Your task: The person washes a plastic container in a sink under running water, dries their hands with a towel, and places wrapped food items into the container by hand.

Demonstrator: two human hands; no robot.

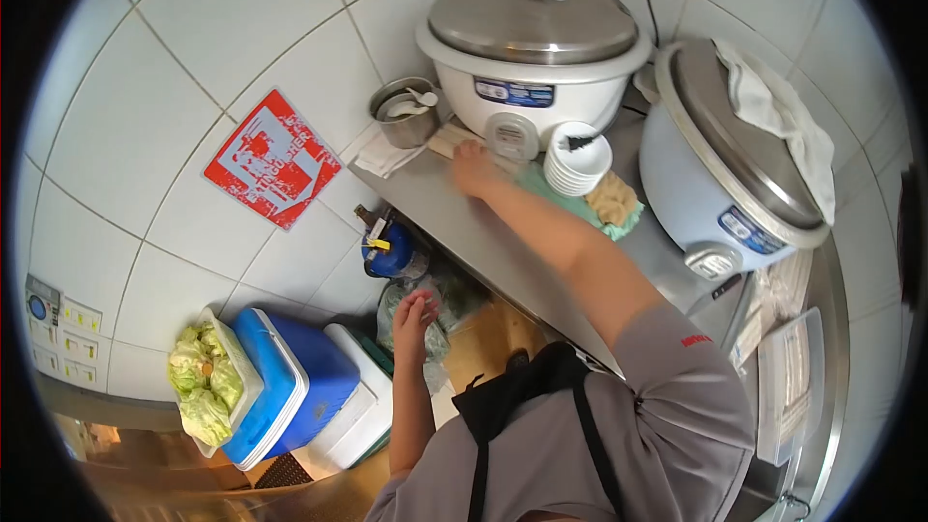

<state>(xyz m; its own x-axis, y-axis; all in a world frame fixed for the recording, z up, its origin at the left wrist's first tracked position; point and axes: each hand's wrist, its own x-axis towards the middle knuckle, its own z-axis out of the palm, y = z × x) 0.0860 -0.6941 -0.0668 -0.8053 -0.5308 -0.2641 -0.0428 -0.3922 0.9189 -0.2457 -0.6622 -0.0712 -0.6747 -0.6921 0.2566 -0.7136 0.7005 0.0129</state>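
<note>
My right hand point(472, 170) reaches across the steel counter point(425, 191), blurred by motion. It is at a flat beige piece point(454, 139) in front of the large white rice cooker point(561, 101); whether it grips anything I cannot tell. Near it stand a metal pot point(406, 126) with white spoons inside, a folded white cloth point(372, 157) and a stack of white bowls point(565, 179) with a dark-handled item on top. A tan cloth point(612, 201) lies on a green one point(626, 222). My left hand point(414, 317) hangs below the counter's edge, fingers curled together, contents hidden.
A second rice cooker point(715, 164) with a white towel point(788, 116) stands right. A knife point(720, 292) and clear plastic container point(788, 387) lie nearer. On the floor are a blue gas cylinder point(391, 249), plastic bags point(430, 333), a blue cooler point(309, 377) and a lettuce bin point(242, 396).
</note>
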